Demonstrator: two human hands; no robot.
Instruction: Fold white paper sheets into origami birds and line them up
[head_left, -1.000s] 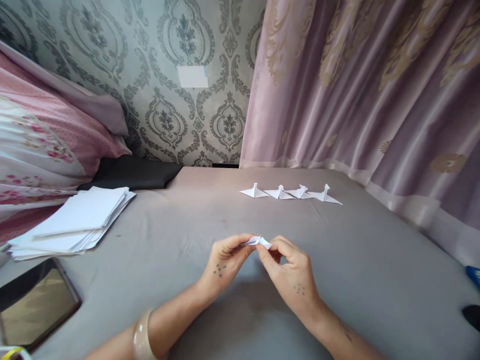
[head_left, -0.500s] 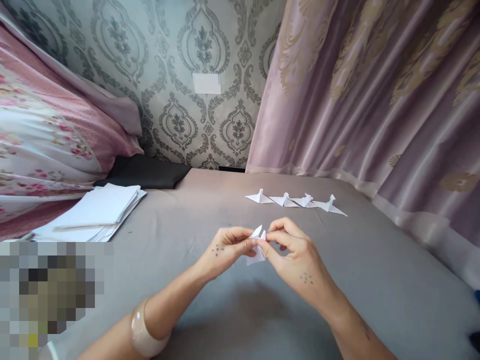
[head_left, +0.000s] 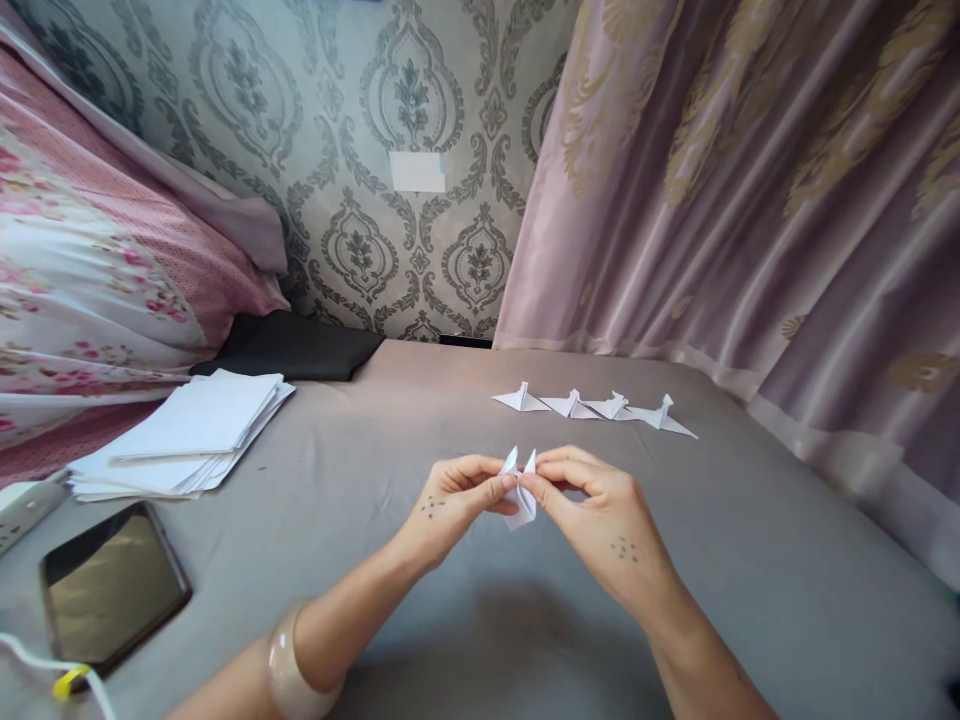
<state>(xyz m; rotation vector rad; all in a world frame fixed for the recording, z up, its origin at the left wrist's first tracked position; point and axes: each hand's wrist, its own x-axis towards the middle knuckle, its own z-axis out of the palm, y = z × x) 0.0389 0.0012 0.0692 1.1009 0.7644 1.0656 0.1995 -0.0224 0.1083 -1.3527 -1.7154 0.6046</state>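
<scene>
"Head camera, far left first: what's there?"

"A white socket strip (head_left: 28, 512) at the edge, and below it a white cable (head_left: 37, 660) with a yellow tie (head_left: 72, 683) on it. Behind the strip hangs flowered fabric (head_left: 82, 270)."

"And next along?"

"A glossy-screened device (head_left: 112, 590), lying flat on the grey cloth (head_left: 360, 440). Just beyond it sits an uneven stack of white sheets (head_left: 191, 425), and behind that a flat black item (head_left: 300, 345)."

"Then we reach the hands?"

"Yes. The left hand (head_left: 446, 505) comes in above a pale bangle (head_left: 296, 665) on its wrist. Its thumb lies on the near face of the folded paper (head_left: 525, 508), with the other fingers curled in behind, so they're pinching its left side."

"Where's the paper itself?"

"Between the two hands, held up clear of the cloth near the middle. Two narrow points stand upright, side by side with a gap between them, and a wider flap hangs below."

"The right hand (head_left: 611, 505)?"

"Thumb and forefinger pinch the paper's right side, by the right-hand point."

"Anything behind it?"

"Four white paper figures (head_left: 615, 406) in a row, each with a raised neck. I can't tell whether their tips touch. Past them, a mauve curtain (head_left: 750, 230) with gold patterns fills the right."
</scene>
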